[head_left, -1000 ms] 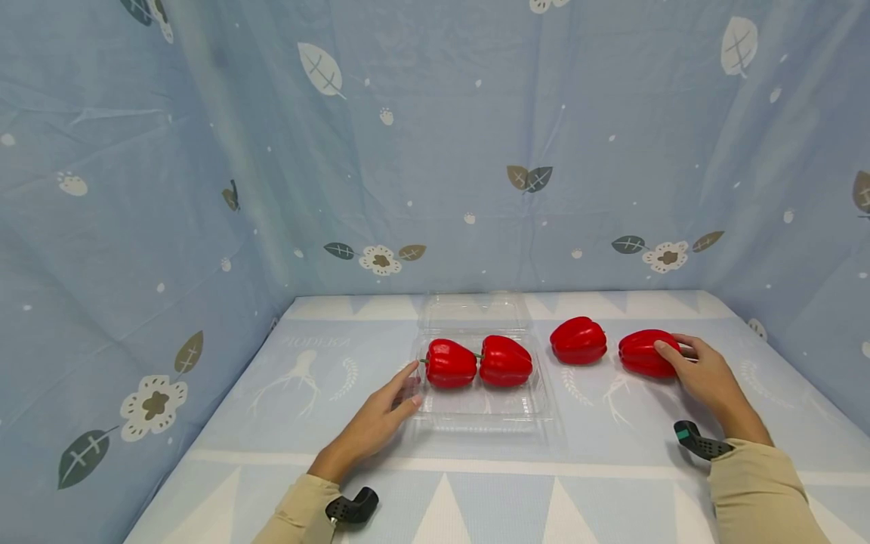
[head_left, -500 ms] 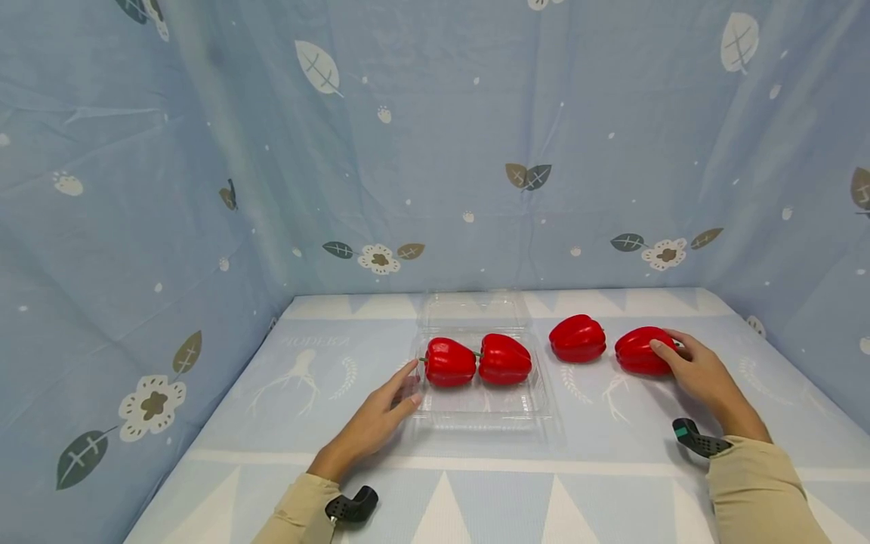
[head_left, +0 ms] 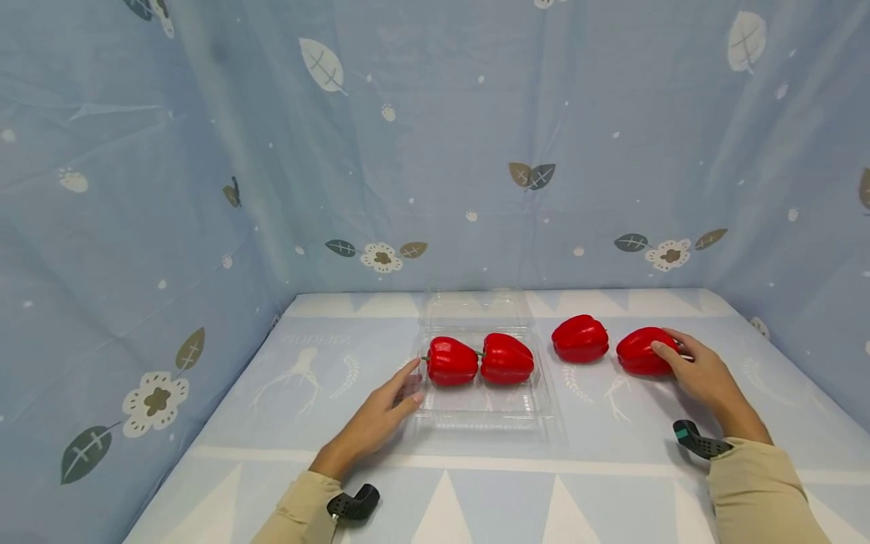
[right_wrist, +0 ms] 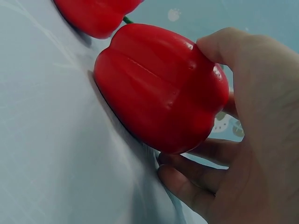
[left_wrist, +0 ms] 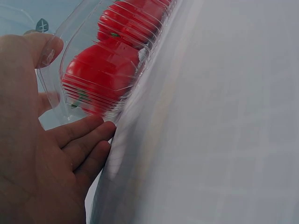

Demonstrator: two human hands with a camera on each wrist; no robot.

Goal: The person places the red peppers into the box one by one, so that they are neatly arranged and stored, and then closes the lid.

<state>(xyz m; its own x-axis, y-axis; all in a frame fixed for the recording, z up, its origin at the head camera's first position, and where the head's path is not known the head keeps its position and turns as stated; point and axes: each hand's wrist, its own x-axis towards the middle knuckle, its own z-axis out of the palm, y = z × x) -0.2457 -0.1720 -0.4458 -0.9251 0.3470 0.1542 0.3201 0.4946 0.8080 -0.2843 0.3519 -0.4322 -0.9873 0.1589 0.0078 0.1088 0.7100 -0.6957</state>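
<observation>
My right hand (head_left: 703, 378) holds a red bell pepper (head_left: 642, 351) at the right of the table. In the right wrist view, the thumb lies on its upper end and fingers reach around the end and below; the pepper (right_wrist: 154, 88) sits close over the tablecloth. My left hand (head_left: 370, 423) touches the left side of a clear plastic clamshell container (head_left: 476, 404), with thumb and fingers spread at its edge. Two red bell peppers, one on the left (head_left: 451, 362) and one on the right (head_left: 506, 360), lie in the container, seen through its ribbed wall (left_wrist: 70, 42) in the left wrist view.
Another red bell pepper (head_left: 580, 339) lies between the container and my right hand. The container's lid (head_left: 476, 308) is folded back toward the rear. A patterned blue curtain (head_left: 435, 151) closes off the back and sides of the table (head_left: 503, 499).
The right-hand pepper has shifted very slightly to the left with my right hand. My left hand and the container stay in place; the head view has moved a little.
</observation>
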